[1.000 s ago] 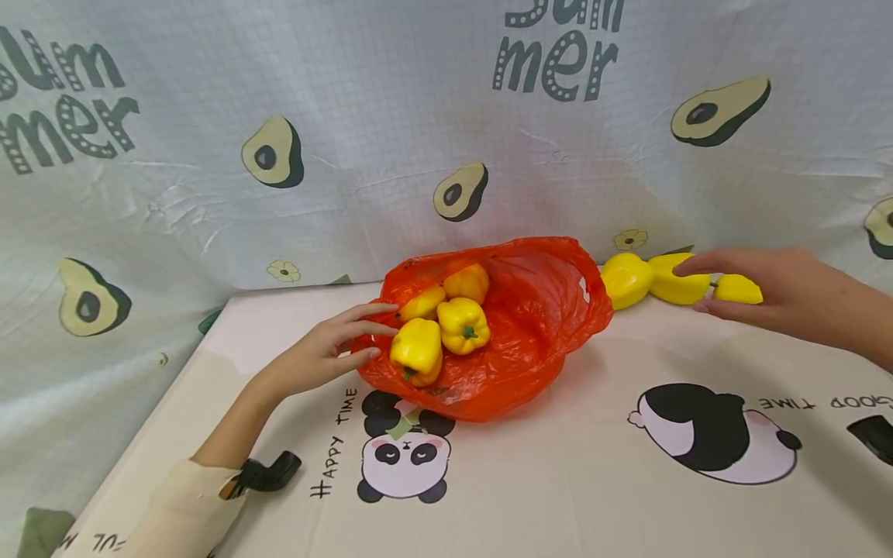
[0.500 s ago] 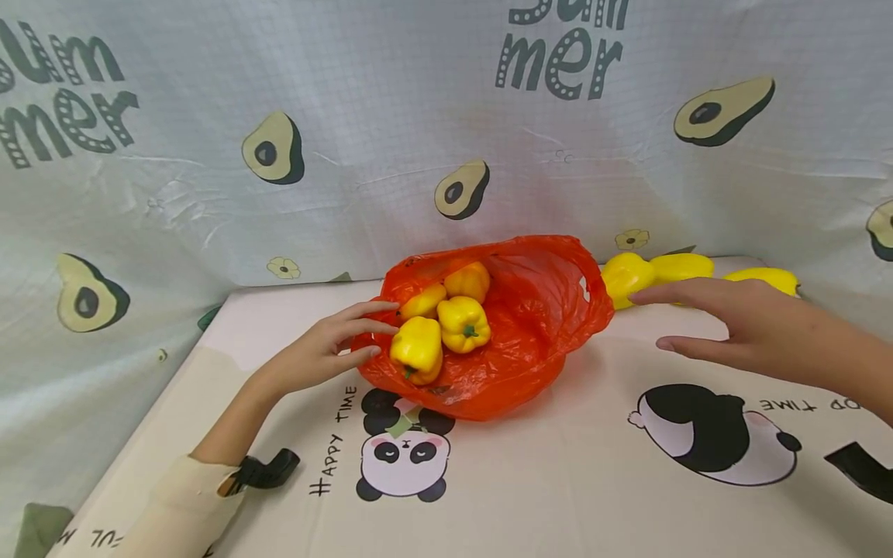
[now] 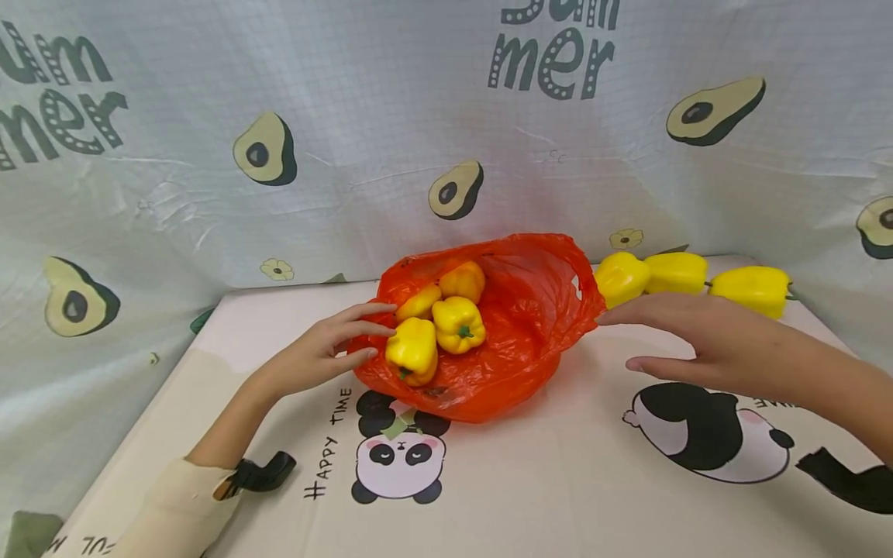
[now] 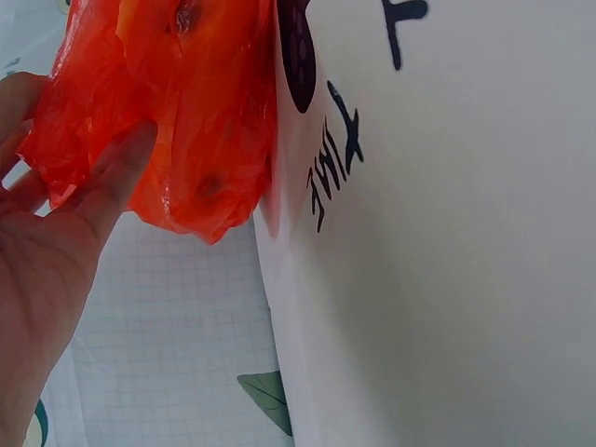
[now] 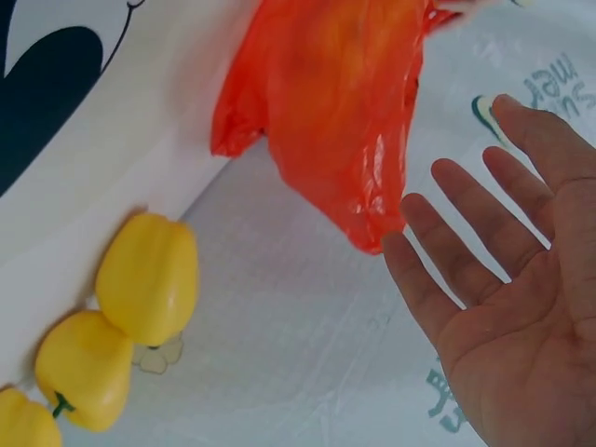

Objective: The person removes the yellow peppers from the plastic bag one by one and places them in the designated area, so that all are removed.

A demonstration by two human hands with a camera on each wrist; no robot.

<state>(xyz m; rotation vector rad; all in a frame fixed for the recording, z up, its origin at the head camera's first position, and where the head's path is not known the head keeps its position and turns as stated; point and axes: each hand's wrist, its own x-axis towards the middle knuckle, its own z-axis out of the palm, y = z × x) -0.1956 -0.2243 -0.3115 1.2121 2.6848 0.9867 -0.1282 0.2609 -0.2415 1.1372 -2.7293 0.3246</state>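
A red plastic bag [image 3: 516, 349] lies with its mouth facing me on the table. Several yellow bell peppers [image 3: 412, 353] sit in its left part, one of them more orange. My left hand [image 3: 331, 345] rests at the bag's left rim, fingers loosely extended; in the left wrist view the thumb [image 4: 121, 177] lies against the plastic. To the bag's right my right hand [image 3: 725, 341] hovers with fingers extended and nothing held. Its fingertips overlap the bag's right rim in the head view; contact is unclear. The right wrist view shows the palm [image 5: 521, 372] bare.
Three more yellow bell peppers [image 3: 749, 288] lie in a row along the back right of the table, behind my right hand. A patterned white cloth wall [image 3: 363, 139] rises just behind the bag. Printed pandas [image 3: 399, 465] mark the tablecloth.
My right hand has moved left and nearer, from the row of peppers to the bag's right rim, uncovering the peppers. My left hand and the bag stay where they were.
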